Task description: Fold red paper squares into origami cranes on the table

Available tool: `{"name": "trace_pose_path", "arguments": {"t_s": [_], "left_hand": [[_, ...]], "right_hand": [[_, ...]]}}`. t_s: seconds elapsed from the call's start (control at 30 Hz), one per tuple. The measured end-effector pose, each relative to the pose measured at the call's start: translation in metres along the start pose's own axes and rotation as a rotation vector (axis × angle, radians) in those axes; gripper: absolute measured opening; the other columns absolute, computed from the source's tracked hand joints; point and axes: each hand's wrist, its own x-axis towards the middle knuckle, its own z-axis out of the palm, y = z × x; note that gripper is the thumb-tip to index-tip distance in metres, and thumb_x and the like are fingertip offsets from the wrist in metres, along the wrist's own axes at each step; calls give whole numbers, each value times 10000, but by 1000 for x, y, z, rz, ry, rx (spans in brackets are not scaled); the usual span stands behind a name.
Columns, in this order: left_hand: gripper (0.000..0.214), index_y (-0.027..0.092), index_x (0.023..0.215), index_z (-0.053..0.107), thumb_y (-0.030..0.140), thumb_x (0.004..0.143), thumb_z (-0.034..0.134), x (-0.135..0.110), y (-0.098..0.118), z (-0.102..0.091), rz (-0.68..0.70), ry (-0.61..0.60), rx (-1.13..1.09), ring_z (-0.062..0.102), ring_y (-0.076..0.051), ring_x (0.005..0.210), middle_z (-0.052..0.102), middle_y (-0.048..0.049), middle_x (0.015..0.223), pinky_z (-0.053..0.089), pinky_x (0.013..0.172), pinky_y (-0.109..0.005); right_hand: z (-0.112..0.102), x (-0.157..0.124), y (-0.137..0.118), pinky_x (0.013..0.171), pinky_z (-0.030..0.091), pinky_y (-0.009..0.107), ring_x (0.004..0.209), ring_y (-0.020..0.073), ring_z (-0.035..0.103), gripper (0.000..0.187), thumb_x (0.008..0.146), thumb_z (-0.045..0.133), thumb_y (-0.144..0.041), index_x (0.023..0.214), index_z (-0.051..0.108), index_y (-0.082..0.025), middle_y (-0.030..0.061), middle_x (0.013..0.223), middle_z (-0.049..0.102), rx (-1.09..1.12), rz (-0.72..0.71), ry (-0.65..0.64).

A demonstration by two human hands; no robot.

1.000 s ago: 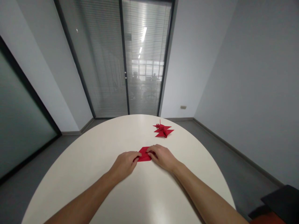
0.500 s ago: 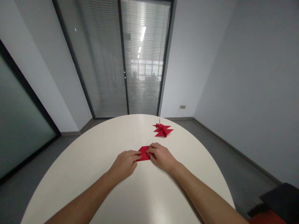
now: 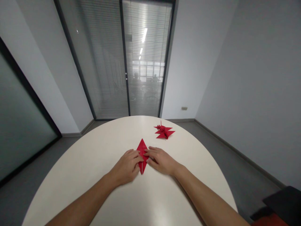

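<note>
A red sheet of origami paper, folded into a narrow upright diamond, lies on the table between my hands. A slit runs up the middle of its lower half. My left hand holds the paper's left side, the fingers bent over it and the tips near its middle. On the opposite edge rests my right hand, its fingers spread and fairly flat, with the tips on the paper. Both hands cover parts of the diamond's sides.
Farther back on the round white table, right of centre, several red folded paper cranes sit in a cluster. A black and red object, perhaps a chair, stands beyond the table at lower right. Glass panels with blinds stand behind.
The paper has gone from a short, flat-topped shape to a long diamond with points at top and bottom. My right hand's fingers have spread out, while the left still holds the paper's left side.
</note>
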Motion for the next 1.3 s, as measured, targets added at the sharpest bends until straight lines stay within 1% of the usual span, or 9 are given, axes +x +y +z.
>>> {"name": "trace_pose_path", "arguments": {"t_s": [0.13, 0.33, 0.47, 0.63, 0.73, 0.83, 0.97, 1.17, 1.3], "left_hand": [[507, 197, 1254, 605, 53, 779, 500, -2, -2, 0, 6, -10, -32, 601, -233, 1179, 677, -76, 1266, 381, 1119, -466], [356, 210, 1142, 672, 106, 843, 509, -2, -4, 4, 15, 7, -42, 640, -223, 1111, 710, -60, 1193, 452, 1053, -443], [372, 215, 1178, 678, 154, 830, 560, -4, -5, 7, 34, 24, -15, 631, -248, 1155, 684, -70, 1277, 453, 1049, -462], [459, 211, 1235, 650, 130, 791, 565, -6, -6, 8, 22, -17, -6, 603, -252, 1218, 685, -57, 1292, 431, 1076, -470], [469, 219, 1244, 645, 142, 786, 584, -6, -6, 9, 8, -21, 9, 596, -254, 1215, 690, -50, 1281, 428, 1076, -467], [405, 232, 1227, 662, 180, 833, 583, -6, -8, 10, -29, -6, 51, 594, -263, 1190, 688, -51, 1276, 437, 1053, -470], [368, 242, 1251, 661, 222, 897, 563, -6, -9, 10, -77, 19, 108, 577, -271, 1171, 668, -64, 1299, 455, 1014, -468], [347, 223, 1254, 660, 237, 925, 551, -5, -6, 8, -116, 9, 134, 575, -278, 1129, 670, -77, 1271, 468, 973, -468], [334, 235, 1230, 670, 226, 916, 558, -5, -6, 8, -124, 18, 130, 579, -282, 1128, 674, -77, 1251, 472, 960, -470]], "right_hand": [[-2, 0, -1, 1121, 398, 502, 1332, 307, 520, 328, 936, 600, -291, 1242, 646, -184, 136, 1345, 636, 35, 52, -6], [-3, 1, -3, 1127, 387, 507, 1351, 345, 494, 477, 864, 676, -351, 1298, 611, -164, 154, 1368, 615, 67, 100, -33], [-5, -1, -3, 1136, 367, 524, 1375, 366, 458, 607, 817, 706, -383, 1359, 561, -151, 165, 1389, 594, 94, 126, -59], [-7, -5, -1, 1174, 256, 592, 1433, 401, 355, 859, 743, 759, -405, 1492, 416, -159, 168, 1499, 484, 129, 141, -137], [-6, -5, 2, 1177, 218, 618, 1453, 406, 313, 902, 738, 753, -400, 1523, 370, -174, 157, 1541, 430, 135, 108, -174], [-6, -4, 2, 1176, 230, 610, 1447, 394, 329, 827, 759, 725, -369, 1503, 414, -188, 139, 1526, 458, 115, 82, -162], [-8, -3, -1, 1175, 277, 562, 1414, 367, 396, 654, 800, 695, -363, 1415, 546, -196, 123, 1473, 528, 68, 46, -119], [-15, -1, -7, 1173, 333, 483, 1370, 292, 477, 460, 871, 629, -285, 1321, 636, -192, 97, 1338, 651, 53, -29, -78], [-20, -1, -4, 1171, 352, 428, 1301, 254, 554, 227, 860, 640, -257, 1044, 760, -202, 69, 1246, 709, 27, -77, -85]]}}
